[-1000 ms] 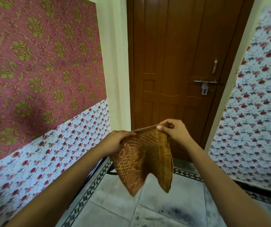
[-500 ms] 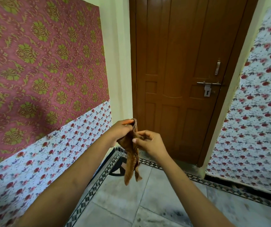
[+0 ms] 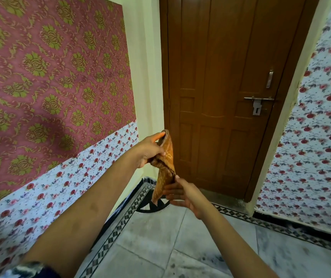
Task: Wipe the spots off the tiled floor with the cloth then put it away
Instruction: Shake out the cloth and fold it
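on the left wall, pink damask wallpaper (image 3: 50, 77) with olive medallions sits above a band of white paper printed with small red roses (image 3: 60, 187); both look matte and flat. just right of it the left hand (image 3: 149, 152) is up in front of the door, fingers and thumb curled round the top of the thin orange-brown patterned cloth (image 3: 165, 163). the cloth hangs in the air as a narrow, bunched, twisted strip, well above the floor. below it the right hand (image 3: 182, 192) pinches the strip's lower end between thumb and fingers. held at both ends like this, the cloth is probably being gathered into a compact pad, to give a firm face for rubbing. it seems soft, limp and woven, with a paler printed pattern. behind stands the brown panelled wooden door (image 3: 220, 87), smooth and varnished, with a metal slide latch (image 3: 257, 103). right again is more rose-print paper (image 3: 321, 137). underfoot, the pale grey marbled floor tiles (image 3: 150, 237) look glossy and are edged by a black-and-white chequered border (image 3: 118, 225). dark smudges (image 3: 214, 259) near the right forearm look like the spots, not yet wiped.
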Demonstrator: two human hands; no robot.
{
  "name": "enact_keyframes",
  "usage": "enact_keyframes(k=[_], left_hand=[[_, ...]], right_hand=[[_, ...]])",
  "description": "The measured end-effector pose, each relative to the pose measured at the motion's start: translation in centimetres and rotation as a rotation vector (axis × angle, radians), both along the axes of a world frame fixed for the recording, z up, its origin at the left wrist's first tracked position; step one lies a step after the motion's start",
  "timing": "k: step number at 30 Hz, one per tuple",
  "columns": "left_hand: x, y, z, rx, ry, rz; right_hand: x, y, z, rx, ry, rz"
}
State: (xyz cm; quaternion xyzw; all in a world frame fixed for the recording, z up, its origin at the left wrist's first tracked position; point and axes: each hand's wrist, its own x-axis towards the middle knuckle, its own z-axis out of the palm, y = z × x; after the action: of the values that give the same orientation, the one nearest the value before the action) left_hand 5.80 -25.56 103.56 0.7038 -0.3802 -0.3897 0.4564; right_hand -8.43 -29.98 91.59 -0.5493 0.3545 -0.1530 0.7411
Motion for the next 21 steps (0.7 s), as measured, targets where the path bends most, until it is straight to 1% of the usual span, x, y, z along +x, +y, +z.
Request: enact_keyframes(k=[2,5,7,9,11,13,14,16,19,21], left_hand=[[-0.5,-0.2,0.9,-0.043,0.077,-0.019],[-0.9,0.3,2.4,-0.142,0.165,-0.041],[-1.0,1.1,3.6,-0.227,0.237,-0.065],[-0.5,1.9,4.4,-0.298,0.321,-0.078],[0.6,2.7,4.6,-0.319,0.358,-0.062],[2.2,3.4,4.0,-0.281,0.331,-0.023],[3.0,3.7,3.5,-0.249,0.306,0.000],[4.5,4.4,2.3,-0.172,0.246,0.036],[6.2,5.2,0.6,-0.048,0.124,0.079],[6.9,5.6,-0.4,-0.004,0.084,0.097]], right_hand=[[0.1,0.1,-1.0,0.212,-0.022,-0.002],[0.3,0.2,-2.0,0.489,-0.127,-0.071],[0.4,0.2,-2.4,0.654,-0.242,-0.164],[0.3,-0.3,-3.0,0.763,-0.392,-0.247],[-0.1,-1.0,-3.1,0.774,-0.562,-0.315],[-0.8,-1.7,-2.7,0.724,-0.734,-0.414],[-1.3,-2.1,-2.2,0.684,-0.768,-0.456],[-2.3,-2.9,-1.6,0.611,-0.712,-0.490],[-3.3,-3.9,-1.1,0.499,-0.534,-0.394],[-3.3,-4.3,-1.1,0.436,-0.442,-0.331]])
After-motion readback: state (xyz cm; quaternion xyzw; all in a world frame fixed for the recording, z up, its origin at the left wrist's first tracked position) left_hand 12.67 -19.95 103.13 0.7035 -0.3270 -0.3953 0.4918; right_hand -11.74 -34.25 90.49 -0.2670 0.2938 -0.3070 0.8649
